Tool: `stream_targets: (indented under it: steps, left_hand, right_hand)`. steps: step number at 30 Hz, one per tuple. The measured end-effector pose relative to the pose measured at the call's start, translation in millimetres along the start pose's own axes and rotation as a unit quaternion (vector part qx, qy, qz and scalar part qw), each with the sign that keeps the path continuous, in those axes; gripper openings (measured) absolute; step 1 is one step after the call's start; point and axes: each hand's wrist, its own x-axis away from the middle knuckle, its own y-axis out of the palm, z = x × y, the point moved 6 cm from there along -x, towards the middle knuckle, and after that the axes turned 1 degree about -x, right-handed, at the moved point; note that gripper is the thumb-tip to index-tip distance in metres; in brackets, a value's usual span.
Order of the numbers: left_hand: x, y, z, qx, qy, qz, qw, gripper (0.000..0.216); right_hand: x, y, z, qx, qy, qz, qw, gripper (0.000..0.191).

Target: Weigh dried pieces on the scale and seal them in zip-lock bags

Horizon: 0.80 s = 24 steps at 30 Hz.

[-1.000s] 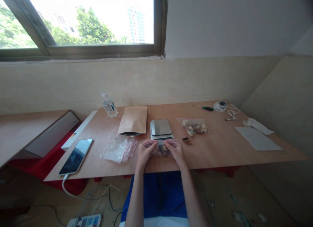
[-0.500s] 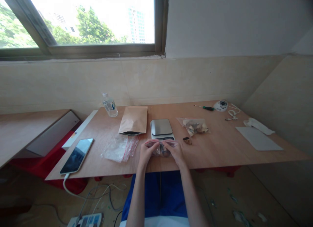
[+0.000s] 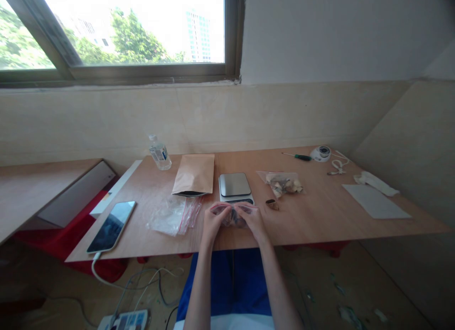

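A small clear zip bag (image 3: 232, 215) with a red seal strip and dark pieces inside sits between my two hands, near the front edge of the wooden table (image 3: 320, 216). My left hand (image 3: 212, 222) pinches its left end. My right hand (image 3: 253, 220) pinches its right end. Both hands have fingers closed on the seal. Just behind the bag stands a small digital scale (image 3: 234, 186) with a steel platform.
A kraft paper pouch (image 3: 194, 175), a water bottle (image 3: 159, 153), a pile of empty zip bags (image 3: 174, 215) and a phone (image 3: 111, 225) lie to the left. A filled zip bag (image 3: 282, 183), a small brown piece (image 3: 272, 204), a screwdriver (image 3: 296, 156) and a paper sheet (image 3: 376, 201) lie to the right.
My hands have drawn slightly closer together along the bag's seal. Nothing else on the table has moved.
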Motion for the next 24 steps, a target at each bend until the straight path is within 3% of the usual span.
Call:
stream_targets:
  steps: [12,18,22,24]
  left_hand:
    - [1.2,3.6,-1.8,-0.019,-0.007,0.037,0.999,0.025]
    - [-0.4,0.3,-4.6,0.027,-0.035,0.041,0.998,0.029]
    - [-1.5,-4.5,-9.2,0.067,-0.073,0.017,0.995,0.040]
    - [-1.3,-10.4,-12.2,0.050,-0.090,0.036,0.994,0.047]
  right_hand:
    - [-1.4,2.6,-3.4,0.045,-0.054,0.070,0.995,0.023]
    - [-1.8,2.0,-6.7,0.019,-0.043,0.062,0.997,0.030]
    - [0.0,-9.5,-6.6,0.005,-0.016,0.087,0.996,0.041]
    - [1.2,-14.9,-5.3,0.000,-0.003,0.094,0.996,0.045]
